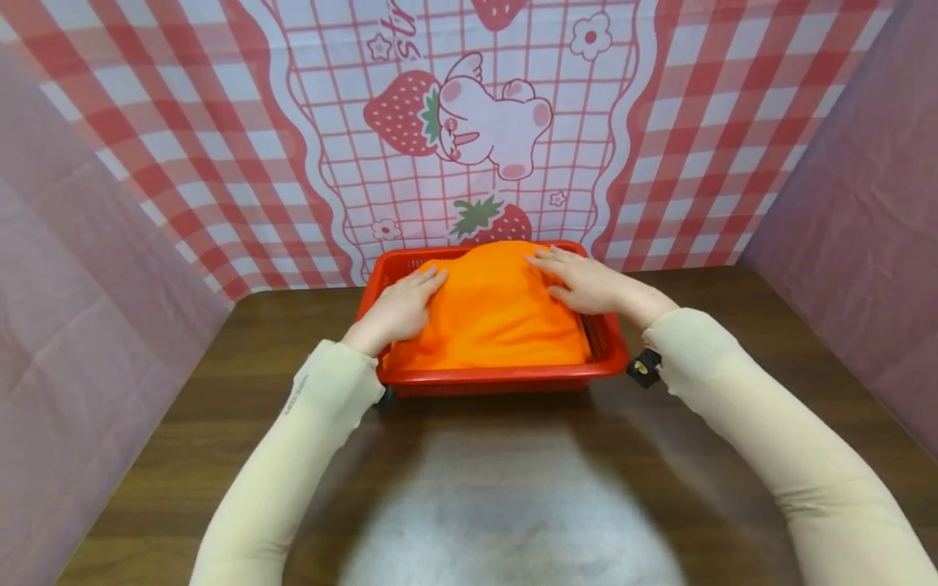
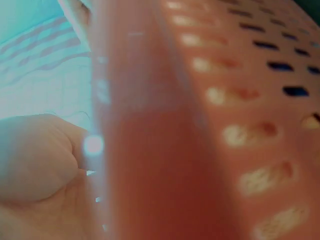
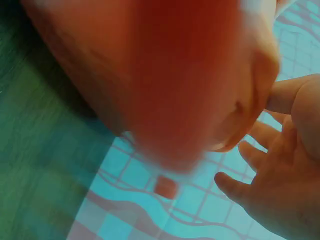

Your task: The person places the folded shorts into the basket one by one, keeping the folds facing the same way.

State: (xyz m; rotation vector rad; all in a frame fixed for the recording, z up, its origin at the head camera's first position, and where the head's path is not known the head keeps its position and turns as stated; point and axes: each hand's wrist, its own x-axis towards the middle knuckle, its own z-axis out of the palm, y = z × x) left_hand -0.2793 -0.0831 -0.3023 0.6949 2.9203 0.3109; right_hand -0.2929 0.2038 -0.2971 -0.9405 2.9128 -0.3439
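Note:
A folded orange cloth (image 1: pixel 498 313) fills most of a red plastic basket (image 1: pixel 506 376), its middle bulging above the rim. On the cloth's left side rests my left hand (image 1: pixel 403 305), fingers extended. My right hand (image 1: pixel 586 281) touches the upper right part of the cloth with its fingers spread. In the left wrist view, the basket's slotted wall (image 2: pixel 165 150) hides most of the left hand (image 2: pixel 35 160). The right wrist view shows the right hand (image 3: pixel 285 175) beside the cloth's edge (image 3: pixel 262 70), with the blurred basket rim (image 3: pixel 185 90) in front.
The basket stands on a brown wooden table (image 1: pixel 293 325) near its back edge. Behind it hangs a checked cloth backdrop (image 1: pixel 454 146) with strawberry prints. Pink curtains (image 1: pixel 95 268) stand at both sides. A small black device (image 1: pixel 645 368) is at the right wrist.

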